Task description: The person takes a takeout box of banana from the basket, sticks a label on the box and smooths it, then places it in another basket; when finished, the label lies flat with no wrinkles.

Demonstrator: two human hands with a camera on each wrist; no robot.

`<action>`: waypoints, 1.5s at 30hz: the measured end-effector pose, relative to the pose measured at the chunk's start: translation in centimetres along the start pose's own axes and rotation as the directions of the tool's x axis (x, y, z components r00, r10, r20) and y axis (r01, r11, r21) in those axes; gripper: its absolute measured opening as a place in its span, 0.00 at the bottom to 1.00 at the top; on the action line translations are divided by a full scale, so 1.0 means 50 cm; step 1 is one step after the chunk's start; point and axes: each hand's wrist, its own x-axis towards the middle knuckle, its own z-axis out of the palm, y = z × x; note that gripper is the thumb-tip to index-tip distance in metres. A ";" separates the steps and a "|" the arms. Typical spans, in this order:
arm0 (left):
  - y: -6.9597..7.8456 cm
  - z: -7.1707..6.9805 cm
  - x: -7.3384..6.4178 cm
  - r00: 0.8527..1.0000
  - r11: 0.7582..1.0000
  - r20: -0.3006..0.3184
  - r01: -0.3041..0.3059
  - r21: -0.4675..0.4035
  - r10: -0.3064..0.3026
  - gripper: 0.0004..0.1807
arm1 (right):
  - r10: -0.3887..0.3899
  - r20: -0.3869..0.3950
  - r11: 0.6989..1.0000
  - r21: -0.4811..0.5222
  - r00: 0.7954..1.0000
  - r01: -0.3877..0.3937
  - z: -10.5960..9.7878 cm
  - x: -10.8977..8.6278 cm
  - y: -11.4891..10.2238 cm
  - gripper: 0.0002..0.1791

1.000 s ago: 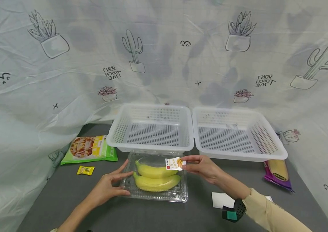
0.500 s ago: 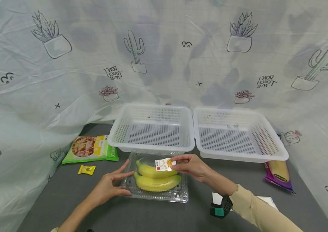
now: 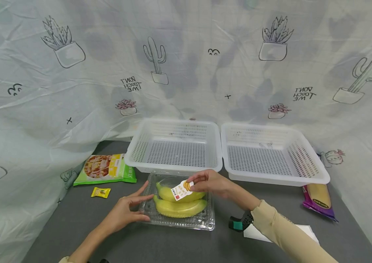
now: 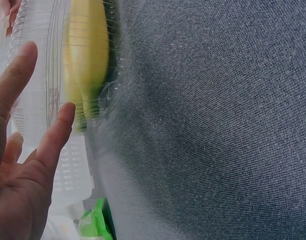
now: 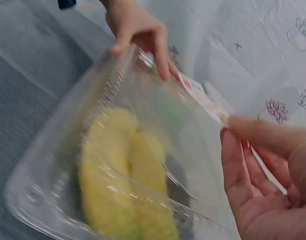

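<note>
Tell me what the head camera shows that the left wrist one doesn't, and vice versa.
Only the head view shows the printed face of the label in the right hand, the small yellow packet, the purple packet and the white sheet.

Only the left wrist view shows the clear box side-on and the gray surface's fine weave up close.

Both show the left hand at the box, the bananas inside, the green bag and a white basket.

Under your right hand (image 3: 207,182), which pinches one corner of a tilted white label (image 3: 180,192) with banana print, lies a closed clear box (image 3: 186,223). Inside are two yellow bananas (image 3: 180,208); your left hand (image 3: 122,212) touches its side.
</note>
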 end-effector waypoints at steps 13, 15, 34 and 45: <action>-0.005 0.001 0.001 1.000 1.000 0.002 -0.002 -0.019 0.002 0.38 | -0.050 0.245 0.979 -0.182 0.968 0.097 -0.029 0.054 -0.031 0.14; -0.005 0.001 0.000 1.000 1.000 0.005 0.002 -0.029 -0.002 0.37 | -0.035 0.270 0.974 -0.207 0.962 0.094 -0.030 0.062 -0.035 0.14; -0.008 0.004 -0.001 1.000 0.998 0.010 -0.001 -0.057 0.001 0.37 | 0.010 0.424 0.873 -0.446 0.906 0.199 -0.016 0.106 -0.060 0.11; -0.010 0.003 0.002 1.000 0.998 0.016 0.003 -0.061 -0.002 0.38 | -0.088 0.456 0.711 -0.594 0.886 0.377 0.000 0.104 -0.059 0.10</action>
